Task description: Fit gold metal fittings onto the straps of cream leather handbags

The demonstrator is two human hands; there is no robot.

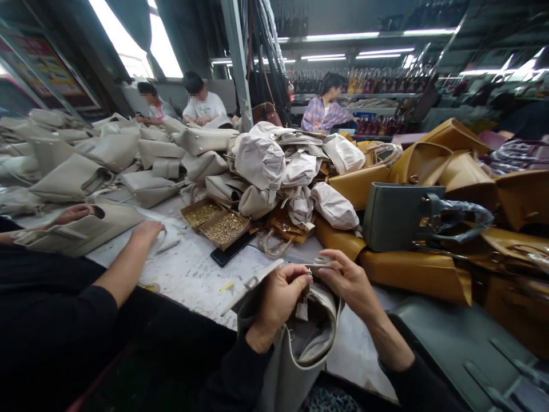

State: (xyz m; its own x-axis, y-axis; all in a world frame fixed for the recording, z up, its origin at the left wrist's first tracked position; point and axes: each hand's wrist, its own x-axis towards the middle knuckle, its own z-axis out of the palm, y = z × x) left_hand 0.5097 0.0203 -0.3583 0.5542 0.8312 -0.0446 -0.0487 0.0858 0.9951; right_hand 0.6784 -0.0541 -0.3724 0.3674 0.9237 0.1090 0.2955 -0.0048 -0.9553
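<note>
Bag (285, 366) in pale grey sits upright, mouth up, at the near edge of the counter (195, 297), its lower part reaching down towards the person's lap. Both hands are closed on its top: the left hand (283, 294) pinches the far rim between thumb and fingers, right at a small gold fitting (309, 271), while the right hand (347, 277) pinches the edge just beside it, fingers bent. A flap (259, 277) sticks out to the left, and the lining (315, 343) shows inside.

It should be light, with walls that look smooth and leather-like: firm enough to hold the mouth round, yet easily bent. The lining looks softer and likely to crumple. The rim seems the best place to take hold, thumb and fingertips on either side, since the broad outer walls may slide and could crease or mark under a hard squeeze. The fitting is tiny and probably slippery, so fingertips suit it best.

Farther along the counter lie a box (211, 240) of gold pieces and a phone (218, 257).
</note>
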